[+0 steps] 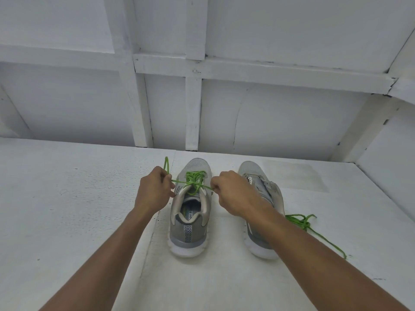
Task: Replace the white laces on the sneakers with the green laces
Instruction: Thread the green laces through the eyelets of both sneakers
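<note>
Head view looks down on two grey sneakers standing side by side near the far edge of a white floor point(67, 221). The left sneaker point(190, 212) already carries a green lace point(195, 177); the left hand point(155, 187) and right hand point(231, 189) each pinch one end, drawing it taut sideways. The lace looks thin, limp and light, best gripped near the tips. The right sneaker point(262, 198) shows no lacing; a spare green lace point(303, 222) lies bunched beside it. Insole print reads partly "RY FO".
</note>
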